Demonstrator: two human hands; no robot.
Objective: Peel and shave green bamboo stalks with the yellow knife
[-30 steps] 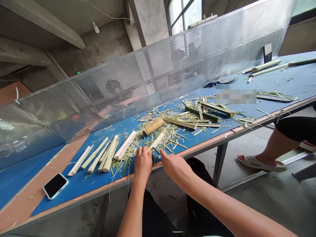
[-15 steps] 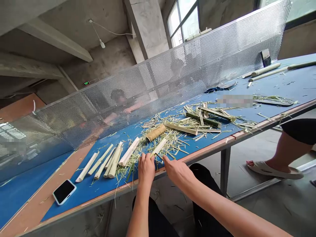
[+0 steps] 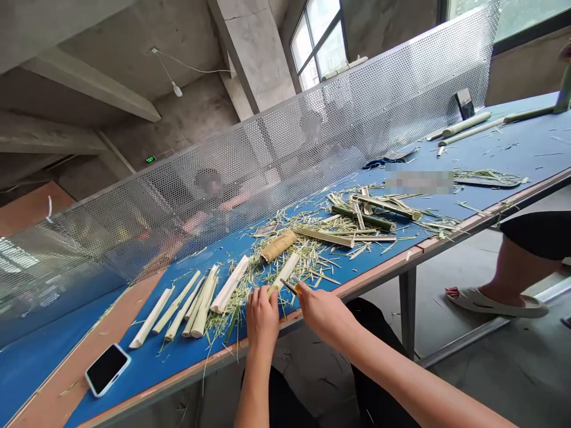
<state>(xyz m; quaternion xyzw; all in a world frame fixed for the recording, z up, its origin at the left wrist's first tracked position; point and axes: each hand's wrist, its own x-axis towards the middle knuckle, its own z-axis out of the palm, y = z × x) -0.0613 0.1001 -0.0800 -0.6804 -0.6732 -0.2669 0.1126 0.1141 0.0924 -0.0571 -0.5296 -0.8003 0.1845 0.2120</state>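
Observation:
My left hand (image 3: 262,318) is closed around the near end of a pale peeled bamboo shoot (image 3: 284,273) that lies on the blue table (image 3: 187,345) at its front edge. My right hand (image 3: 325,314) is closed on a small knife (image 3: 291,288) with a yellow handle, its blade touching the shoot just beside my left fingers. Several peeled white shoots (image 3: 196,300) lie in a row to the left. A brown unpeeled shoot (image 3: 278,245) rests just beyond, among green shavings.
A phone (image 3: 107,368) lies at the table's near left. Green husks and sticks (image 3: 366,213) pile up to the right. A perforated metal screen (image 3: 276,142) runs along the far edge. Another person's leg and sandal (image 3: 491,300) stand at the right.
The view has shifted slightly. My hands stay on the shoot; the knife blade has lifted a little toward the right of my left fingers.

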